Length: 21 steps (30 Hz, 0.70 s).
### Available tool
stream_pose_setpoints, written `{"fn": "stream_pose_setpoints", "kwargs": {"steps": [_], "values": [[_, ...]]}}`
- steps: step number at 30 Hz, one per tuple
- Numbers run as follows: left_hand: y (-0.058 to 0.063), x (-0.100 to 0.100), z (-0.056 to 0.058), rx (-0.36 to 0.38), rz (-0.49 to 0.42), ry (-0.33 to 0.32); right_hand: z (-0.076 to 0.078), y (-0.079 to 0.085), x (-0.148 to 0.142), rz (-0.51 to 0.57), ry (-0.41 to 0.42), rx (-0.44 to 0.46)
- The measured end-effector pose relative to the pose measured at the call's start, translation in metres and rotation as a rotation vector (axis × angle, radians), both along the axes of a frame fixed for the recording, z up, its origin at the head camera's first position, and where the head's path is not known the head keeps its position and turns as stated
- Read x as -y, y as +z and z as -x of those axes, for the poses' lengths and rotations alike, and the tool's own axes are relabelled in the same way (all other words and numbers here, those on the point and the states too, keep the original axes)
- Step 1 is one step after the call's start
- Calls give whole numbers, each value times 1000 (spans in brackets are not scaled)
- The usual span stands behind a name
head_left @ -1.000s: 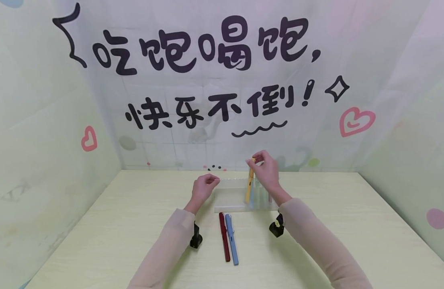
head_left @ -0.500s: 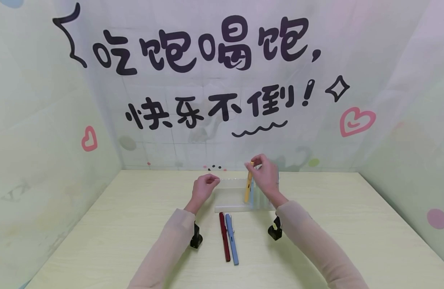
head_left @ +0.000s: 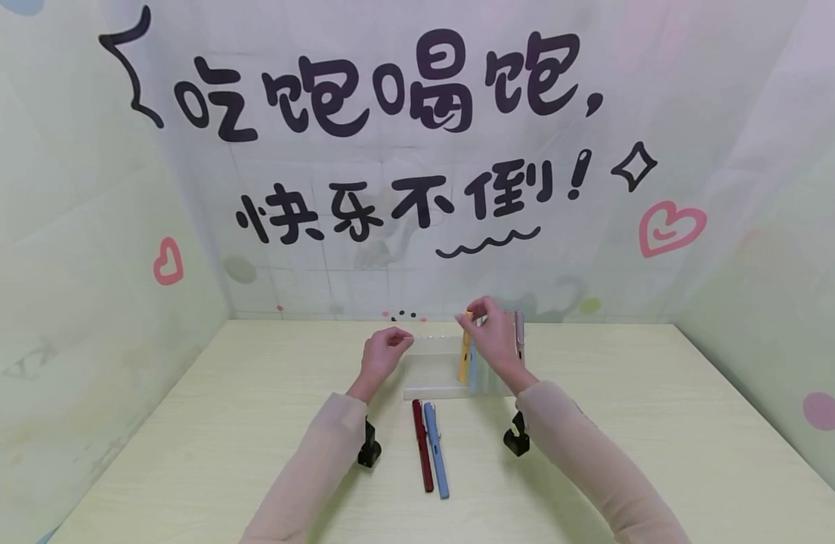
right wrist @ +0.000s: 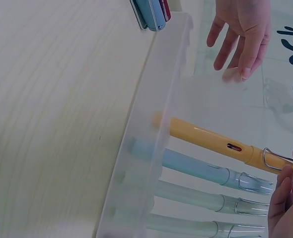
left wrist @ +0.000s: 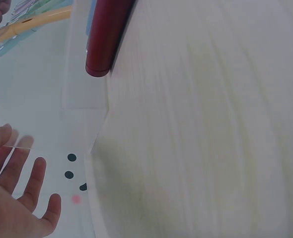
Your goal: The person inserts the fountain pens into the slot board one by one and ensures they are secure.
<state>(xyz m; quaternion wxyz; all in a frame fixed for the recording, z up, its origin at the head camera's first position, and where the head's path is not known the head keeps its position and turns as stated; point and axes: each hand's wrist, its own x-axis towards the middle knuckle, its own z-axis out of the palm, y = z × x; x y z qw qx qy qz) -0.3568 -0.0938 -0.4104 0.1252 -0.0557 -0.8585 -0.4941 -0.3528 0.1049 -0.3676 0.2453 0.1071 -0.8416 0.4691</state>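
Observation:
A translucent plastic pen stand (head_left: 434, 393) stands at the back of the table. My left hand (head_left: 383, 355) pinches its upper left edge between thumb and index finger, the other fingers spread in the left wrist view. With thumb and fingertips my right hand (head_left: 499, 340) grips a yellow pen (right wrist: 211, 141) by the clip end of its cap. The pen's lower end shows blurred behind the stand's front lip (right wrist: 146, 114). Beside it in the stand lean a light blue pen (right wrist: 196, 166) and pale green pens (right wrist: 186, 194). A mauve pen (head_left: 520, 332) rises at the right end, partly covered by my right hand.
A dark red pen (head_left: 422, 446) and a blue pen (head_left: 437, 451) lie side by side on the table (head_left: 220, 453), in front of the stand and between my forearms. Behind the stand hangs a printed cloth backdrop (head_left: 363, 287). Black wrist cameras (head_left: 369, 447) hang below both sleeves.
My right hand has moved slightly down and left with the yellow pen, which now stands more upright and lower in the stand. The mauve pen has come into fuller view. My left hand has stayed put.

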Motion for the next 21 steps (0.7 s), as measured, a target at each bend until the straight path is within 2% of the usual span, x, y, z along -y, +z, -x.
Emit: {"fn": "stream_pose_setpoints", "kwargs": {"steps": [12,21], "values": [[0,0,0,5,-5,0,-3,-3,1,-52,17,30],[0,0,0,-2,-2,1,-4,-3,-4,-102,100,-10]]}}
